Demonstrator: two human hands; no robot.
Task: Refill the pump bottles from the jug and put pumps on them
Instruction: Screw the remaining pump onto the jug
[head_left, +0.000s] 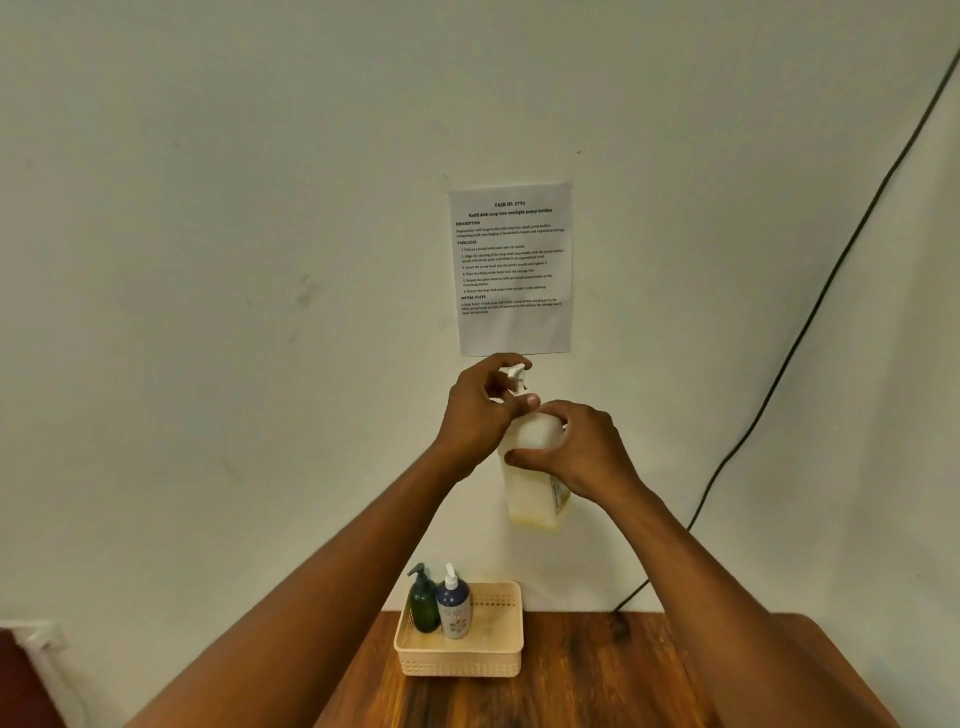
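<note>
A white translucent pump bottle (527, 493) with yellowish liquid in its lower part is held up in the air in front of the wall. My right hand (576, 452) grips its body. My left hand (478, 410) is curled round the white pump head (517, 376) and collar at the bottle's top. Below, a dark green pump bottle (423, 605) and a dark blue bottle with a white pump (453, 610) stand upright in the left half of a beige basket (498, 660). No jug is in view.
The basket sits at the far edge of a wooden table (613, 675) against a white wall. A printed task sheet (511, 270) hangs on the wall. A black cable (810, 322) runs down the wall to the table's back right.
</note>
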